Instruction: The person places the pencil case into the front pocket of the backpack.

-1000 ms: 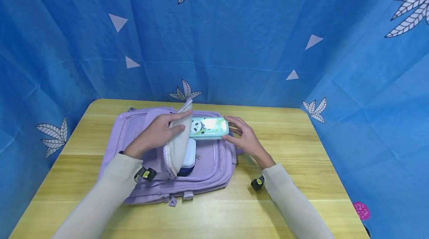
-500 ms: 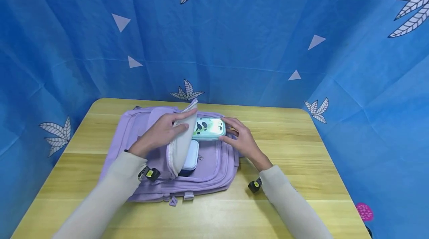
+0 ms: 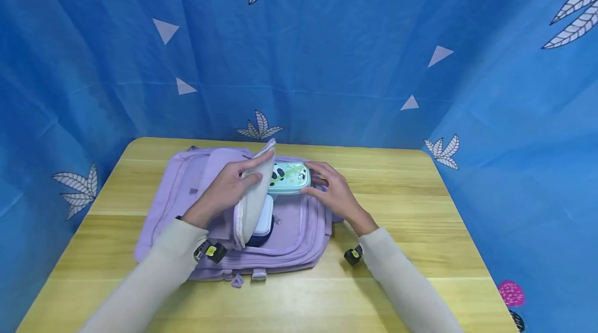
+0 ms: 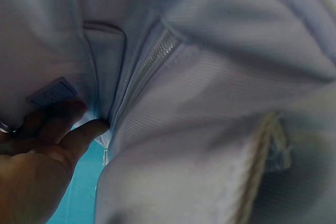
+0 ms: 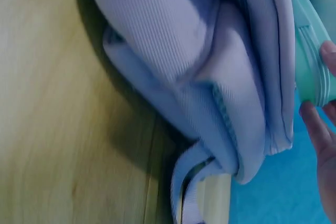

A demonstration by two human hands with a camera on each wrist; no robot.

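Observation:
A lilac backpack (image 3: 187, 193) lies flat on the wooden table, its front pocket flap folded up. My left hand (image 3: 229, 182) pinches the edge of that pale-lined flap (image 3: 254, 206), thumb on the lining. In the left wrist view the left fingers (image 4: 79, 140) press the fabric beside a zipper (image 4: 142, 72). My right hand (image 3: 334, 190) grips the right end of a mint panda-print pencil case (image 3: 290, 177); its left end is hidden behind the flap. Inside the pocket, a light-blue rounded case (image 3: 264, 217) rests on something dark navy, partly covered by the flap.
The wooden table (image 3: 383, 291) extends around the bag, with a blue patterned curtain (image 3: 327, 53) behind and at both sides. A strap (image 5: 191, 182) hangs off the backpack's side in the right wrist view.
The right hand has moved left with the pencil case, and more of the case is now behind the flap. The left hand still holds the flap up.

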